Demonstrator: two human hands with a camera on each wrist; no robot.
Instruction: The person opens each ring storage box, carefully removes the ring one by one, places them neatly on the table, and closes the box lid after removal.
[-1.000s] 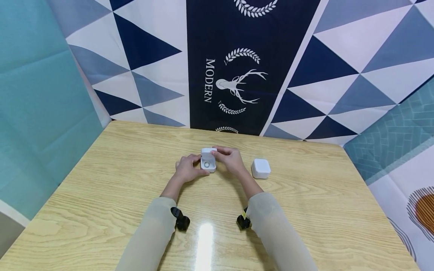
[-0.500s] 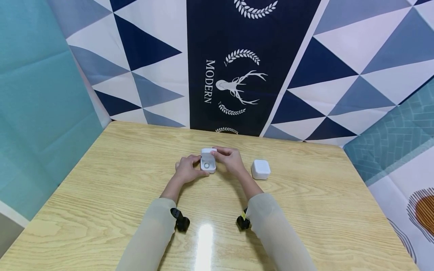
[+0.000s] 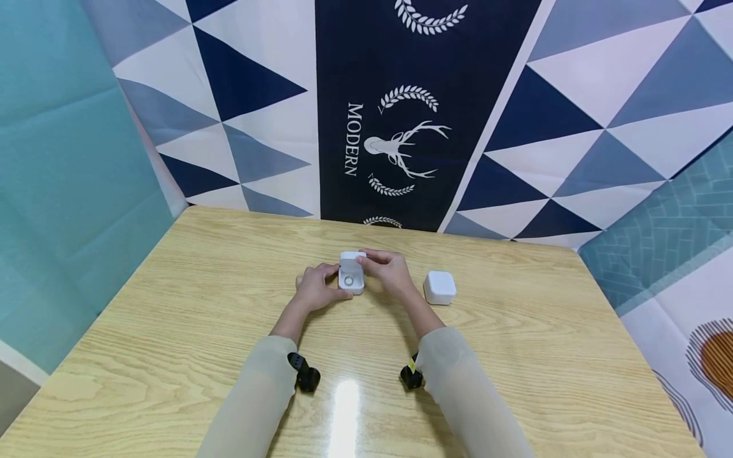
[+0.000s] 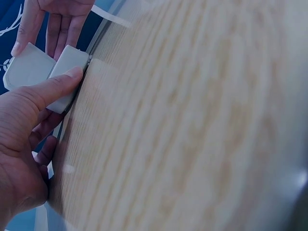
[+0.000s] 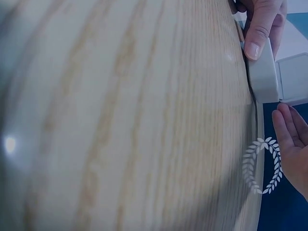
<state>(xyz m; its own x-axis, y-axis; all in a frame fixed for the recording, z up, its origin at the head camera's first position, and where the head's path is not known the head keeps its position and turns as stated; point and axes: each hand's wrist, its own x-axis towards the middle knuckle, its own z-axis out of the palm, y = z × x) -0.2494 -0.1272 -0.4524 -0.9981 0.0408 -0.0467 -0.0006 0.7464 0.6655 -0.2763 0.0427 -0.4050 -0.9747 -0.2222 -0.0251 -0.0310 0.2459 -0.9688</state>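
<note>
A small white ring box stands on the table with its lid raised. Inside its base sits a ring. My left hand grips the base from the left, the thumb along its front side in the left wrist view. At the right edge of the lid, my right hand pinches it between thumb and fingers. Both box halves, base and lid, show in the right wrist view, with the left thumb pressed on the base.
Just right of the right wrist, a second white box with rounded corners stands on the wooden table. A patterned cloth backdrop rises behind the table's far edge.
</note>
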